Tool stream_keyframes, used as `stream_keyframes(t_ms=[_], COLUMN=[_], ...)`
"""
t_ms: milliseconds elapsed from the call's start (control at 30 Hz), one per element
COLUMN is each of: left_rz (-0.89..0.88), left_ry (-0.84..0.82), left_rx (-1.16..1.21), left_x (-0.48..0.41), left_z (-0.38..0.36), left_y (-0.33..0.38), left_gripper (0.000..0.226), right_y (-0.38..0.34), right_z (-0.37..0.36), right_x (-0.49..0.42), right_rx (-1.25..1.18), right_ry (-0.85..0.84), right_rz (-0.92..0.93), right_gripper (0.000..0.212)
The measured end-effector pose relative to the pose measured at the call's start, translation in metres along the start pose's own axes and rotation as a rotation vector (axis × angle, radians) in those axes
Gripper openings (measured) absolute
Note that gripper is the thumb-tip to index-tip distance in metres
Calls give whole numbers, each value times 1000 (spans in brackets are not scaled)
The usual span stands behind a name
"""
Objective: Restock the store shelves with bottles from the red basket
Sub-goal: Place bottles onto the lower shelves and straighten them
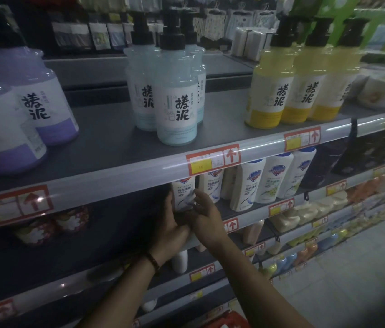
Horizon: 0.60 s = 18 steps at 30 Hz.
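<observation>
White bottle (183,191) is gripped upright on the shelf (223,208) by the left hand (171,224); its front is touched by loosely spread fingers of the right hand (207,217).

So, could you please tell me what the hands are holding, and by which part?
A white bottle: the left hand grips its lower left side, and the right hand rests on its lower front.
</observation>
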State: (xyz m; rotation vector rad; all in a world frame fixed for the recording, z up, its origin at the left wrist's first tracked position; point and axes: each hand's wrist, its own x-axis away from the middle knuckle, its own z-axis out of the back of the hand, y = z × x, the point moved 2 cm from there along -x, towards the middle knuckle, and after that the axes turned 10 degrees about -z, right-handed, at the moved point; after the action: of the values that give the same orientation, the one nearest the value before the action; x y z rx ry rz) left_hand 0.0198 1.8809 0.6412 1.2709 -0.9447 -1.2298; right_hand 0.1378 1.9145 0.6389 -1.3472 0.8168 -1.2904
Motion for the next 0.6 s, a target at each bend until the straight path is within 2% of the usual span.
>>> stream_keyframes(t_ms=[133, 367, 600], left_rz=[19, 46, 13], left_ry=[8, 51, 60], left_rx=[-43, -66, -1], left_x=[-1, 5, 12], left_z=[6, 11, 14], left_y=[-4, -9, -11], left_gripper=[89, 70, 59], right_y=[4, 6, 8], right_z=[3, 5, 6], right_x=[-2, 5, 14], right_rx=[-22, -1, -10], right_ry=[33, 44, 48], right_rz=[-33, -50, -3], right_gripper=[53, 46, 61])
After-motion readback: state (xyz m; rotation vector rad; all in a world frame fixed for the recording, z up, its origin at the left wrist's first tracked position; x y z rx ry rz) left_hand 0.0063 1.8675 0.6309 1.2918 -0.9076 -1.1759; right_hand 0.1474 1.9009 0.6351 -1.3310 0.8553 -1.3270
